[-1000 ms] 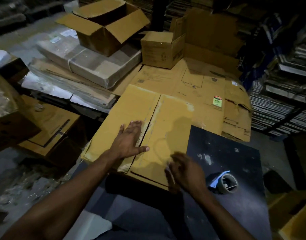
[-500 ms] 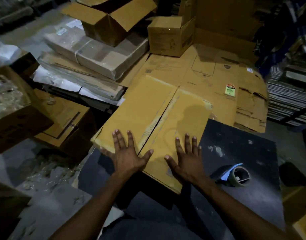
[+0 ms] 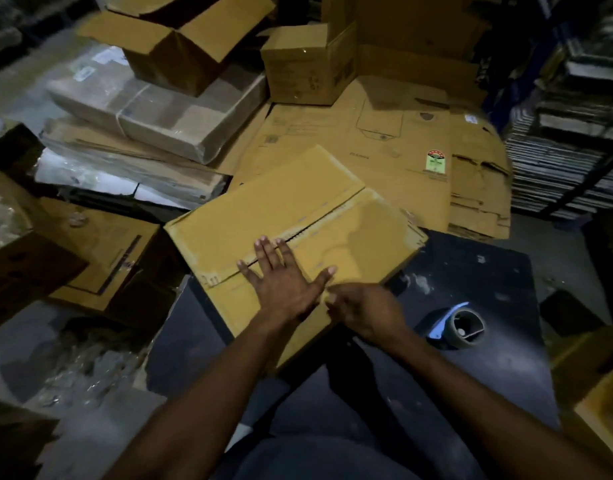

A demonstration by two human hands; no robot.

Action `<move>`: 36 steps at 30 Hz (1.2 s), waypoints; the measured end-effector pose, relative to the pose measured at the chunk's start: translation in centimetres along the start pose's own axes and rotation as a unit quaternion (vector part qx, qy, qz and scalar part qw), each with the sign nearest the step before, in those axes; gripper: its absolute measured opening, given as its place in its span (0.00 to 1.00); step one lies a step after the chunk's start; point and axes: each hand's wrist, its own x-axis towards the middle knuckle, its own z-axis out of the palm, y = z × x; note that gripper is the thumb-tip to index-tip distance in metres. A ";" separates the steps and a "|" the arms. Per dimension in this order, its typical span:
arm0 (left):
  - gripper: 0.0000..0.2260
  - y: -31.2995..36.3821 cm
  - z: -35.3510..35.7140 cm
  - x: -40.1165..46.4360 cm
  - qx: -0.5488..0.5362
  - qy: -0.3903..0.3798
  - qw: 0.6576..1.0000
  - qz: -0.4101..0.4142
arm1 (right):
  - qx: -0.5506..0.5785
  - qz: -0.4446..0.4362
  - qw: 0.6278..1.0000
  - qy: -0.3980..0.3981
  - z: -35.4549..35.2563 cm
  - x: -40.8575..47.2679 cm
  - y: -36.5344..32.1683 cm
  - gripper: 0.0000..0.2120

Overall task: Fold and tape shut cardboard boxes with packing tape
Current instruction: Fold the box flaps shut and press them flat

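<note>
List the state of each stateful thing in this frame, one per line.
Box under the hands: flaps folded shut, seam untaped.
Left hand: flat, pressing the flaps.
Right hand: fingers curled at the box's near edge; grip unclear.
Tape roll: lying on the dark table, untouched.
Far box: flaps open.

We find our open room on the dark table top (image 3: 488, 368), right of the cardboard box (image 3: 291, 216); only the tape roll (image 3: 466, 328) stands there. Far of the box, flattened cartons (image 3: 384, 143) lie low, passable above, but a small closed box (image 3: 307, 64) and an open carton (image 3: 180, 39) rise behind. Left, a wrapped bundle (image 3: 159, 109) and a brown box (image 3: 100, 251) crowd close. Right, stacked sheets (image 3: 568, 161) wall us in.
</note>
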 end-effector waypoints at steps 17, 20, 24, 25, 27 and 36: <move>0.66 -1.1 0.7 1.4 0.028 0.015 0.999 0.002 | -0.171 0.174 0.947 -0.211 -1.9 -1.7 28.7 0.12; 0.66 -1.3 0.8 1.4 0.041 0.020 0.999 0.015 | -0.151 0.117 0.969 -0.159 -3.8 -2.8 25.8 0.09; 0.63 -1.1 1.4 0.7 0.072 0.023 0.994 0.073 | -0.038 0.077 0.993 -0.075 -9.0 -3.3 20.5 0.11; 0.62 -0.9 1.5 0.4 0.080 0.020 0.993 0.088 | -0.033 0.065 0.993 -0.089 -10.5 -3.3 19.5 0.13; 0.62 -0.7 1.8 -0.2 0.087 0.016 0.989 0.122 | -0.056 0.039 0.989 -0.130 -13.2 -3.7 18.0 0.15; 0.59 0.8 2.6 -5.5 0.107 -0.025 0.941 0.320 | 0.277 -0.002 0.955 -0.101 -17.8 -2.9 9.5 0.12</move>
